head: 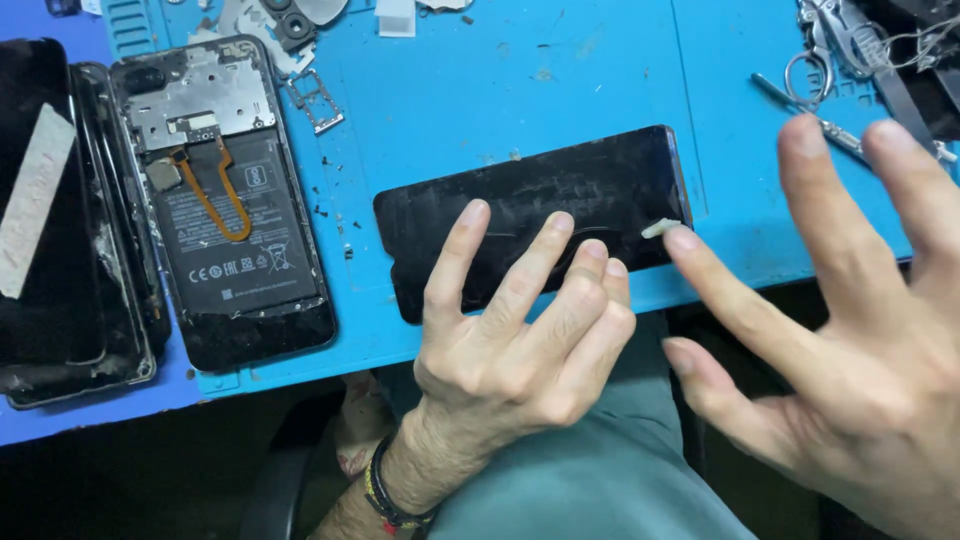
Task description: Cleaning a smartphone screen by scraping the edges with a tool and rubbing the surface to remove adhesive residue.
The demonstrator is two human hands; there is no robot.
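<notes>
Blue work mat — dark floor below

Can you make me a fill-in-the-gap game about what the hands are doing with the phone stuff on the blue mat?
1. The left hand presses its fingers down on the black ____ panel.
2. The right hand touches a small whitish scrap with one ____.
3. The opened phone on the mat has an ____ ribbon cable over its battery.
4. The left wrist wears a dark ____.

Missing words: screen; fingertip; orange; bracelet
</notes>
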